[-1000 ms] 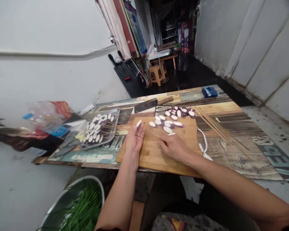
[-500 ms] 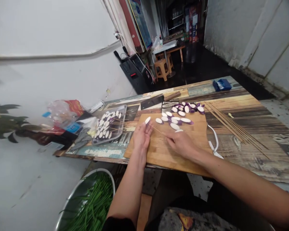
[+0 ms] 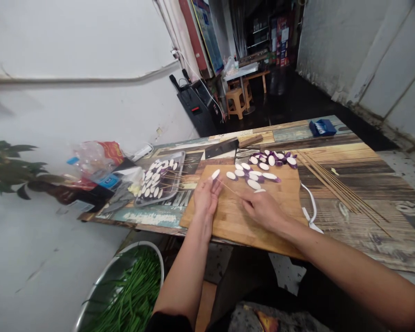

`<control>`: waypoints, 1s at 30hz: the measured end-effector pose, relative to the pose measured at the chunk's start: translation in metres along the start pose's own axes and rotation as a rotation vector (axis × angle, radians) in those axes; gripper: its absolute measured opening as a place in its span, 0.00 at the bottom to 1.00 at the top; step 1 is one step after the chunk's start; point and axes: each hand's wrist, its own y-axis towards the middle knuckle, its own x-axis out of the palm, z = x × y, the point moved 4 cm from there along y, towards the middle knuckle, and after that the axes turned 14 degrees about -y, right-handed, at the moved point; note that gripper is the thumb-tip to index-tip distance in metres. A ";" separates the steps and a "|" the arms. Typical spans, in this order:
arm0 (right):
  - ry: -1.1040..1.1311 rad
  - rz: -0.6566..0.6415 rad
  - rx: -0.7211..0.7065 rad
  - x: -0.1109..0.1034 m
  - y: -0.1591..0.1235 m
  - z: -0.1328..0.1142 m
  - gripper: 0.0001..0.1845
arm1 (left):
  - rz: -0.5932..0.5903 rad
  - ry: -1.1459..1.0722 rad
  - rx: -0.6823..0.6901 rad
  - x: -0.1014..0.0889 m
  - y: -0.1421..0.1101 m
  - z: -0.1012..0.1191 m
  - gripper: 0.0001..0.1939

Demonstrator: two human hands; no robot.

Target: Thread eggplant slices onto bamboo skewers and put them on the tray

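2 bare hands meet over a tan wooden cutting board [image 3: 228,219] at the front edge of the wood-print table [image 3: 352,244]; the left hand [image 3: 204,196], palm up, pinches 1 purple-skinned white oval slice [image 3: 216,174] at its fingertips; the right hand [image 3: 263,210], fingers curled, pinches a thin wooden skewer [image 3: 231,189] aimed at that slice; I can't tell whether it has pierced it; more slices [image 3: 253,184] lie around the board's far edge, the dark-bladed cleaver [image 3: 223,148] beyond; a clear shallow tray [image 3: 166,197] of skewered slices sits nearer the table's left end; loose skewers [image 3: 327,184] lie right of the board.
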 end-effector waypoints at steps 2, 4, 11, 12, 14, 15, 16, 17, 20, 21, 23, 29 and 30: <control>0.002 0.009 0.000 0.001 0.000 0.001 0.17 | 0.002 -0.005 -0.002 0.001 -0.001 0.000 0.01; 0.014 0.019 -0.005 0.003 0.000 0.002 0.16 | 0.007 -0.002 -0.006 0.001 -0.001 0.000 0.01; 0.003 0.023 -0.007 0.003 0.000 0.002 0.16 | 0.001 0.002 -0.005 0.003 -0.003 0.001 0.01; -0.003 0.020 -0.007 0.003 0.000 0.002 0.16 | -0.002 0.005 -0.003 0.003 -0.003 0.001 0.01; -0.021 0.009 -0.001 0.002 0.000 0.002 0.16 | -0.005 0.019 -0.003 0.003 -0.003 0.000 0.01; -0.030 0.004 0.006 0.002 -0.001 0.002 0.16 | -0.007 0.027 -0.004 0.003 -0.003 0.000 0.01; -0.037 0.001 0.012 0.002 -0.001 0.002 0.16 | -0.010 0.034 -0.003 0.003 -0.003 0.000 0.01; -0.042 0.000 0.017 0.001 -0.001 0.001 0.16 | -0.014 0.039 0.001 0.003 -0.003 0.000 0.01; -0.038 0.000 0.011 0.000 -0.001 0.001 0.15 | -0.027 0.051 0.019 0.002 -0.003 0.000 0.01; -0.033 0.001 0.005 0.000 -0.001 0.000 0.15 | -0.030 0.058 0.023 0.002 -0.004 0.000 0.01; -0.017 0.010 -0.006 -0.001 0.000 0.000 0.16 | -0.035 0.078 0.024 0.003 -0.004 0.000 0.01; -0.009 -0.010 -0.001 0.001 0.000 0.001 0.17 | -0.049 0.104 0.039 0.005 -0.007 0.000 0.02; -0.012 -0.010 0.004 0.002 0.000 0.001 0.17 | -0.053 0.107 0.044 0.005 -0.007 0.000 0.03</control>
